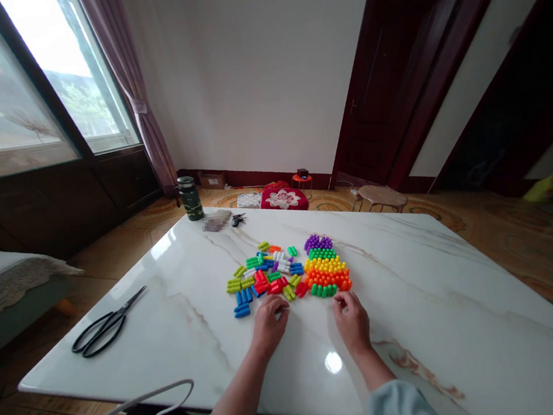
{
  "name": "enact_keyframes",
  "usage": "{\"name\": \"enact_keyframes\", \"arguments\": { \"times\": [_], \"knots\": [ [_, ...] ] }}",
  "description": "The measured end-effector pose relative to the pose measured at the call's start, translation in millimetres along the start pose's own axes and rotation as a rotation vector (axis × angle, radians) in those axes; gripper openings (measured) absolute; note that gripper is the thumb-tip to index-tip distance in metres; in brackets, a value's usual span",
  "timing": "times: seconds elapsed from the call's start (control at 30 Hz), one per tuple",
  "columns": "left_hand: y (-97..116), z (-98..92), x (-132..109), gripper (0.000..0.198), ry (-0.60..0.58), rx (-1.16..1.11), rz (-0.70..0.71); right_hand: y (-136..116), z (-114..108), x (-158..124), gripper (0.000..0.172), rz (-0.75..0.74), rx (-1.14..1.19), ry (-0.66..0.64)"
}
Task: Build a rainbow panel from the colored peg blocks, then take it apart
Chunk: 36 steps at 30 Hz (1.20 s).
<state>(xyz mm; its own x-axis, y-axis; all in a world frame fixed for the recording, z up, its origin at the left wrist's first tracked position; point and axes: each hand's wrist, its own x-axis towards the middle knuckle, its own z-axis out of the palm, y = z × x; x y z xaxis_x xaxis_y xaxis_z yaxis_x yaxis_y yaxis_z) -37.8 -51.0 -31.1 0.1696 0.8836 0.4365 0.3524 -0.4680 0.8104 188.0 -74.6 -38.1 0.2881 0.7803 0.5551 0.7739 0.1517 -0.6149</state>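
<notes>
A loose pile of small coloured plastic pegs (264,275) lies in the middle of the white marble table (441,295). Right of it sits a joined block of pegs (326,265) in purple, green, yellow, orange and green rows. My left hand (268,325) rests on the table just below the loose pile, fingers curled, fingertips near a red peg. My right hand (352,319) rests below the joined block, fingers bent together, fingertips close to its green bottom row. I cannot make out anything in either hand.
Black scissors (106,325) lie at the table's left. A dark green flask (190,198), a blurred small object (217,221) and keys (237,219) stand at the far edge. A white cable (129,407) hangs near the front left corner. A small stool (380,197) stands beyond the table.
</notes>
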Motion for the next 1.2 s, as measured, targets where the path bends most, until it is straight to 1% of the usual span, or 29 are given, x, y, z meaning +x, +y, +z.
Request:
{"name": "enact_keyframes", "arguments": {
  "times": [0.07,0.1,0.17,0.27,0.33,0.4,0.47,0.53,0.67,0.73,0.8,0.9,1.03,1.1,1.2],
  "knots": [
    [-0.4,0.2,-0.4,0.013,0.001,0.003,0.000,-4.8,-0.2,-3.5,0.017,-0.105,0.008,-0.129],
    [-0.8,0.4,-0.6,0.013,0.002,0.001,-0.002,-6.2,0.7,-4.1,0.017,-0.146,0.016,-0.172],
    [-1.3,0.7,-0.7,0.013,0.007,-0.005,-0.007,-6.6,3.2,-4.0,0.019,-0.185,0.020,-0.201],
    [-0.4,0.4,-0.4,0.014,0.011,-0.001,-0.008,-5.4,4.7,-4.3,0.024,-0.200,0.007,-0.199],
    [1.2,-0.2,-0.2,0.015,0.009,0.006,-0.009,-8.2,3.0,-5.4,0.030,-0.250,-0.015,-0.245],
    [2.4,-0.6,-0.1,0.015,0.007,0.014,-0.010,-16.5,1.1,-5.9,0.039,-0.348,-0.033,-0.348],
    [2.0,-0.3,-0.3,0.017,0.015,0.022,-0.010,-30.3,2.2,-4.2,0.046,-0.420,-0.052,-0.444],
    [-0.3,0.6,-0.5,0.019,0.037,0.026,-0.015,-47.6,8.8,-0.2,0.048,-0.409,-0.099,-0.485],
    [-6.4,2.8,-0.7,0.027,0.107,0.028,-0.035,-79.0,35.7,7.3,0.048,-0.286,-0.230,-0.497],
    [-7.9,3.2,-0.8,0.029,0.139,0.026,-0.042,-86.9,48.8,6.6,0.047,-0.239,-0.282,-0.496],
    [-7.9,3.3,-0.9,0.029,0.158,0.030,-0.040,-88.2,56.3,1.6,0.044,-0.213,-0.312,-0.484],
    [-6.7,3.4,-0.8,0.025,0.171,0.041,-0.034,-82.8,54.5,-11.3,0.040,-0.238,-0.302,-0.448],
    [-6.1,3.4,-0.7,0.021,0.133,0.060,-0.030,-77.7,38.5,-26.3,0.031,-0.283,-0.249,-0.366],
    [-6.0,3.2,-0.9,0.021,0.116,0.069,-0.021,-78.5,32.8,-29.5,0.027,-0.298,-0.240,-0.326],
    [-4.8,2.5,-1.0,0.020,0.120,0.077,-0.018,-82.3,32.0,-29.6,0.020,-0.291,-0.257,-0.307]
  ]
}}
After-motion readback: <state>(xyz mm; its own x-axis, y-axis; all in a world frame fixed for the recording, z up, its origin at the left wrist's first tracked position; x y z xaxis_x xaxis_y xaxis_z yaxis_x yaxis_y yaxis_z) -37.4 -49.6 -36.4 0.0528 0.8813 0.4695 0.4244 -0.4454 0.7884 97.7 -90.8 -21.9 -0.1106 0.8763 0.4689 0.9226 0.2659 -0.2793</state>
